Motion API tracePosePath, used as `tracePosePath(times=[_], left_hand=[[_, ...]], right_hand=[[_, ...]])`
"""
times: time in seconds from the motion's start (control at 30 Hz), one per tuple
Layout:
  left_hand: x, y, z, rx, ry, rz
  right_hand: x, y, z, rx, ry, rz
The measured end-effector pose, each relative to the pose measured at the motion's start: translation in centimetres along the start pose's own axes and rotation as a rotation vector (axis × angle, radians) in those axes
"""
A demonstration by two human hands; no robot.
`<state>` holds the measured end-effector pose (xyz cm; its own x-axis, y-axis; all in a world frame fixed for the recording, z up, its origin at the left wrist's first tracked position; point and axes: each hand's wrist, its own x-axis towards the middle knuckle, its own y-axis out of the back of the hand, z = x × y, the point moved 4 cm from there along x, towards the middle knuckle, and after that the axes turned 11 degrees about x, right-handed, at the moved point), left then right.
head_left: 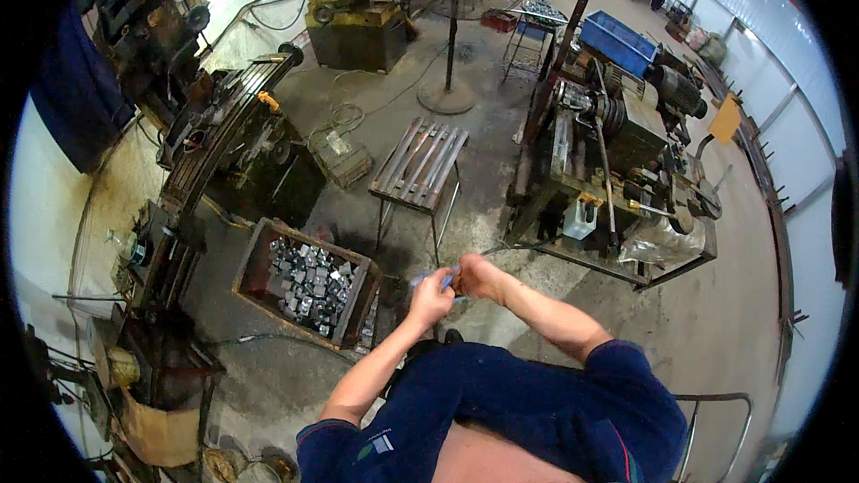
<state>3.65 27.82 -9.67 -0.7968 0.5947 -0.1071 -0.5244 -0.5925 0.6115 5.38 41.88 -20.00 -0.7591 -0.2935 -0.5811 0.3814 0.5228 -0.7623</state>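
My left hand (pixel 432 300) and my right hand (pixel 481 278) meet in front of my body, fingers closed. Between them is a small blue and brown item (pixel 459 284), mostly covered by the fingers; its kind cannot be made out. Both hands seem to grip it. Below and left of my hands stands an open box (pixel 253 270) with worn edges, holding many small grey metal blocks (pixel 315 291). Just beyond my hands is a slatted stool (pixel 418 164) on thin metal legs.
A milling machine (pixel 192 156) lines the left side. At the right stands a greasy machine bench (pixel 617 188) with a motor (pixel 677 89) and a white plastic container (pixel 580 219). A pedestal fan (pixel 450 94) and a blue bin (pixel 617 40) are farther off. A cable crosses the floor.
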Motion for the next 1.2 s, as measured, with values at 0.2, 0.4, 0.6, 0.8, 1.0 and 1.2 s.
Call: tracePosePath(times=[0.2,0.4,0.6,0.8,1.0,1.2], left_hand=[[0.4,-1.5,-1.2,-0.344,0.039,0.010],[0.6,3.1,0.1,0.216,-0.344,0.420],[0.2,0.5,2.7,0.299,-0.588,0.250],[2.5,1.9,2.0,0.407,-0.438,0.416],[1.9,3.8,2.1,0.316,-0.303,0.576],[1.0,1.9,2.5,0.182,-0.260,0.426]], right_hand=[[1.4,-3.1,-1.6,0.277,0.519,0.282],[3.1,-2.5,-1.0,-1.072,0.758,0.313],[6.3,-2.3,-2.0,-0.338,0.515,-0.026],[6.1,-7.1,-3.3,0.218,0.240,-0.295],[2.2,-13.0,-3.8,0.213,0.157,-0.411],[3.0,-13.0,-5.6,0.225,0.473,-0.346]])
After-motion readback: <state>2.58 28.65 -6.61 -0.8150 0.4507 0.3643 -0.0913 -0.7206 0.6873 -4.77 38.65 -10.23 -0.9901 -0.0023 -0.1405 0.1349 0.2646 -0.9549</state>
